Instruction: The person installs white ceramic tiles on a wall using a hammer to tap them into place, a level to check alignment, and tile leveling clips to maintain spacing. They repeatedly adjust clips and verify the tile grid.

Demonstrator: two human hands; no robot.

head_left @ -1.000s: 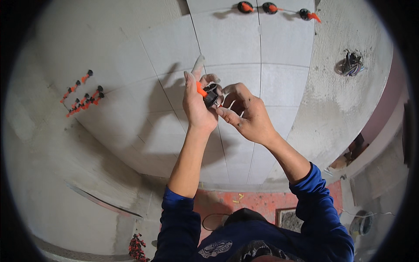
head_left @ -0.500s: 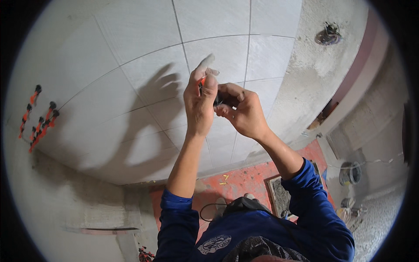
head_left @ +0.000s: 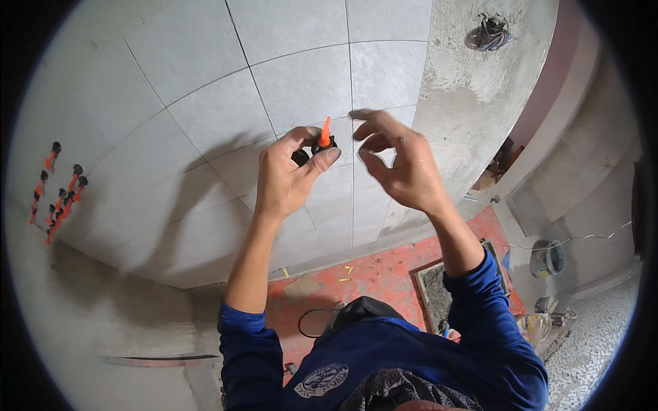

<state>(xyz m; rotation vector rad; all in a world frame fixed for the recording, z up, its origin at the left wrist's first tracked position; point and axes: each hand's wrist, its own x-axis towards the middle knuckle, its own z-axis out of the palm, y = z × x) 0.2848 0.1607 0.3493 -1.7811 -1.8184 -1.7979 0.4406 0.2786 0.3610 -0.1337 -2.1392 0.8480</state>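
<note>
In my left hand (head_left: 288, 178), thumb and fingers are closed on a black-and-orange tile leveler (head_left: 325, 137). Its orange pointed stem sticks up above the black round cap. Another dark round piece (head_left: 299, 158) shows between the palm and fingers, partly covered. My right hand (head_left: 404, 161) is apart from it on the right, fingers bent and spread from the thumb, with nothing visible in them. Behind both hands is a wall of light grey tiles (head_left: 301, 82) with thin dark joints.
Several orange-and-black tile levelers (head_left: 65, 198) stick out at the far left. Bundled wires (head_left: 490, 35) come out of a hole in the rough wall at upper right. Below lie a red floor (head_left: 322, 274), a mortar tray (head_left: 435, 291), and a bucket (head_left: 548, 259) at right.
My hands have come apart: the right has let go and moved right, while the left has shifted left and lower with the tile leveler, whose orange stem now shows plainly.
</note>
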